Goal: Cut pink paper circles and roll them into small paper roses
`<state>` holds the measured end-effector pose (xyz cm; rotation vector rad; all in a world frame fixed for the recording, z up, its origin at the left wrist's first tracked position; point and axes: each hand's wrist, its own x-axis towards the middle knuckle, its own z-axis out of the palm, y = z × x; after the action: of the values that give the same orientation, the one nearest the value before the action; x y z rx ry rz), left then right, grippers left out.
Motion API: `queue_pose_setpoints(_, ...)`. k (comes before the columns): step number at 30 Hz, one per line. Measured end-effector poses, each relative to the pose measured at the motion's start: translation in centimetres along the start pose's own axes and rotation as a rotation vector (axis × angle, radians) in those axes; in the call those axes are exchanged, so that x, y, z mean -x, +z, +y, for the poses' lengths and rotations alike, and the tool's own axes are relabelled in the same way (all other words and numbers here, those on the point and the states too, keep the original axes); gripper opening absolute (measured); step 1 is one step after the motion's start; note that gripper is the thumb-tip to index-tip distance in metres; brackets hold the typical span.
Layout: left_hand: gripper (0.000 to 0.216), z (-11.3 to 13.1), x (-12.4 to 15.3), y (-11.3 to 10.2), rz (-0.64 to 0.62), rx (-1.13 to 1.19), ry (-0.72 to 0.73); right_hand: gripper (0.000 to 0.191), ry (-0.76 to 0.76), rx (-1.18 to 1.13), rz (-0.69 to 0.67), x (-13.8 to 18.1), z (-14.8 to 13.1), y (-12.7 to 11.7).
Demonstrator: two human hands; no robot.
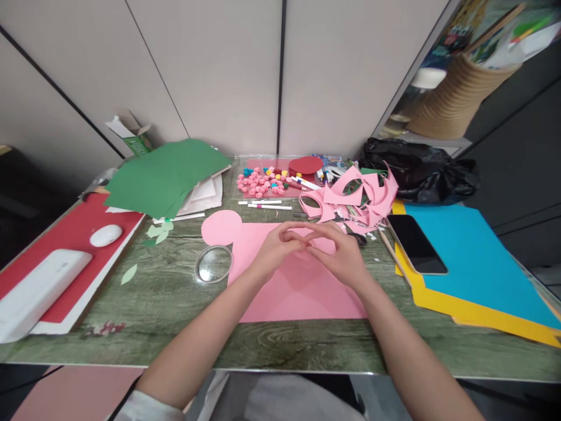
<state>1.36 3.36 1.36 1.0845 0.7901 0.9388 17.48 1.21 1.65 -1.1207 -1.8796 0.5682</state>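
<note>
My left hand (278, 248) and my right hand (339, 254) meet over a pink sheet of paper (298, 292) near the middle of the table. The fingertips of both are pinched together. Whatever lies between them is too small and too hidden to name; a bit of pink shows there, which may be paper or just the sheet below. A pink paper circle (221, 227) touches the sheet's upper left corner. Left of the sheet lies a clear round ring (214, 264). Black scissor handles (359, 238) show just beyond my right hand.
A clear tray (239, 161) at the back holds small pink, blue and yellow rolled pieces. Pink paper offcuts (350, 196) heap beside it. Green sheets (162, 175) lie left, blue sheets (477, 257) and a phone (416, 242) right. White pens (269, 207) lie behind the pink sheet.
</note>
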Motion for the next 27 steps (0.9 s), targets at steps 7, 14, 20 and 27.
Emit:
queue_pose_setpoints(7, 0.037, 0.5, -0.1, 0.2, 0.002, -0.136, -0.001, 0.046, 0.006, 0.037, -0.130, 0.1, 0.6, 0.2)
queue_pose_setpoints(14, 0.036, 0.2, 0.2, 0.3, 0.005, -0.015, 0.004, 0.048, 0.030, 0.032, 0.036, 0.1, 0.4, 0.5)
queue_pose_setpoints(20, 0.034, -0.5, 0.1, 0.8, 0.013, 0.095, 0.002, 0.041, -0.007, 0.052, 0.074, 0.0, 0.3, 0.7)
queue_pose_setpoints(27, 0.034, -0.1, 0.2, 0.7, 0.045, 0.061, -0.001, 0.044, 0.013, 0.016, 0.054, 0.0, 0.1, 0.5)
